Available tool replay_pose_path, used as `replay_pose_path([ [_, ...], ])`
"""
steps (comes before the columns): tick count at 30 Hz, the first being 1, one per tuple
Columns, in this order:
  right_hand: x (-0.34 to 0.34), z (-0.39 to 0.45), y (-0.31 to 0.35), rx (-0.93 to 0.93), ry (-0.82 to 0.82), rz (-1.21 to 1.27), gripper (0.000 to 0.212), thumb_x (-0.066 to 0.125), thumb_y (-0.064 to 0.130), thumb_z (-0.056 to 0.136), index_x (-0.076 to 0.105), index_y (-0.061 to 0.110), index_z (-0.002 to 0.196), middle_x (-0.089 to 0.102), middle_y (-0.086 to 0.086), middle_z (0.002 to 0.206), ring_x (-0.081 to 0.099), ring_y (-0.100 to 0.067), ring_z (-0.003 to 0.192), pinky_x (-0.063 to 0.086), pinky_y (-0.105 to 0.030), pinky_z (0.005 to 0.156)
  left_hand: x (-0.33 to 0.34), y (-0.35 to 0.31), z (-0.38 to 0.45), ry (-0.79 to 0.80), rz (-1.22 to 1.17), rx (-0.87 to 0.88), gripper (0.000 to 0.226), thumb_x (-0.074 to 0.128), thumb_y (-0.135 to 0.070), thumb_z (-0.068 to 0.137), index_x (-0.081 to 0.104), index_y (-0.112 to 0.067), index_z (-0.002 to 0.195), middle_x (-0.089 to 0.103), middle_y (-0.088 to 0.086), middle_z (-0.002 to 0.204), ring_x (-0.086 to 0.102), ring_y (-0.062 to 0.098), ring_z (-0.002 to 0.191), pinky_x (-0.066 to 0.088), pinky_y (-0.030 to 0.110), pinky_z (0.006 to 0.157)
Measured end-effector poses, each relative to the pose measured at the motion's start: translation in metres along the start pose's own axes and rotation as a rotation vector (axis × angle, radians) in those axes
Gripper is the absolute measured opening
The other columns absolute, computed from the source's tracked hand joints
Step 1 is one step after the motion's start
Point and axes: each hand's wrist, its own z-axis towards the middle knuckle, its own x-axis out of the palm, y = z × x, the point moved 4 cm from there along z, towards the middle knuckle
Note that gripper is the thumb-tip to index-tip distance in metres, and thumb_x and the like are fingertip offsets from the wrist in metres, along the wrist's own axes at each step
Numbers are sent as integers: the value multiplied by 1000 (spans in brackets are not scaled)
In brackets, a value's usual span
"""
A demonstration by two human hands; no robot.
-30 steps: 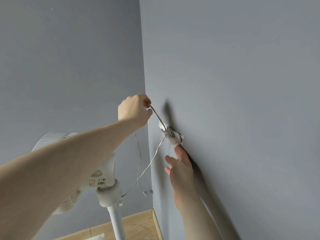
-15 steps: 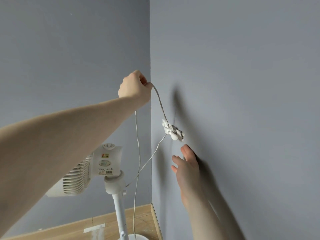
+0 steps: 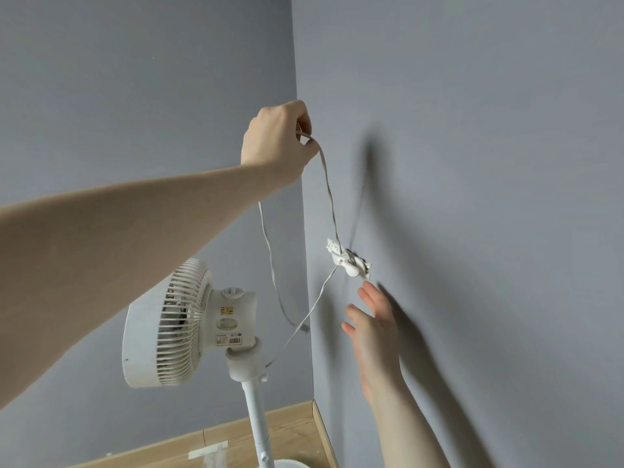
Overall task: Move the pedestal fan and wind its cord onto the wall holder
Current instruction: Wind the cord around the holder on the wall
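Grey wall corner [image 3: 297,79], wood floor below. Pedestal fan [image 3: 189,324] stands at left, near the corner. Left hand [image 3: 275,141] pinches the thin white cord [image 3: 329,194] above the wall holder [image 3: 347,261], where it already loops. Cord looks light, limp; grip close to holder. Right hand [image 3: 373,327], fingers straight, rests flat just below.

Two grey-blue walls [image 3: 135,96] meet at a corner, where a light wooden baseboard [image 3: 290,413] runs along their foot. A strip of pale tape [image 3: 209,450] lies on the wood.
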Motion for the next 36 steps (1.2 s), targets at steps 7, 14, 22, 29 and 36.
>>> replay_pose_path([
  [7, 4, -13, -6, 16, -21, 39, 44, 52, 3, 97, 57, 32, 130, 56, 12, 136, 63, -10, 112, 50, -39, 105, -40, 23, 9, -83, -389, -559, 16, 78, -35, 70, 71, -24, 78, 64, -10, 69, 56, 10, 53, 39, 17, 46],
  [14, 6, -24, -2, -9, -35, 57, 40, 53, 2, 96, 60, 30, 125, 60, 10, 130, 62, -5, 108, 52, -40, 104, -67, -11, 11, -172, -437, -402, 17, 72, -30, 67, 74, -22, 81, 60, -15, 61, 54, 4, 52, 47, 18, 47],
  [22, 6, -33, 0, -27, -47, 98, 38, 54, 0, 96, 62, 31, 118, 63, 7, 126, 62, -15, 116, 54, -39, 98, -95, -51, 6, -210, -351, -87, 17, 73, -39, 64, 70, -27, 75, 52, -15, 58, 45, 2, 53, 39, 19, 53],
  [29, 11, -34, 11, -79, -69, 206, 35, 55, 2, 97, 64, 28, 119, 66, 1, 123, 67, -21, 111, 56, -38, 92, -112, -70, -17, -152, -316, 92, 17, 73, -37, 66, 72, -23, 76, 43, -11, 54, 38, 6, 51, 34, 19, 53],
  [36, 8, -37, 31, -88, -62, 448, 29, 59, 12, 99, 65, 26, 124, 71, 1, 123, 73, -20, 102, 58, -35, 83, -108, -72, -62, 208, -429, 120, 15, 79, -28, 78, 70, -19, 70, 46, -11, 49, 38, 5, 46, 32, 14, 48],
])
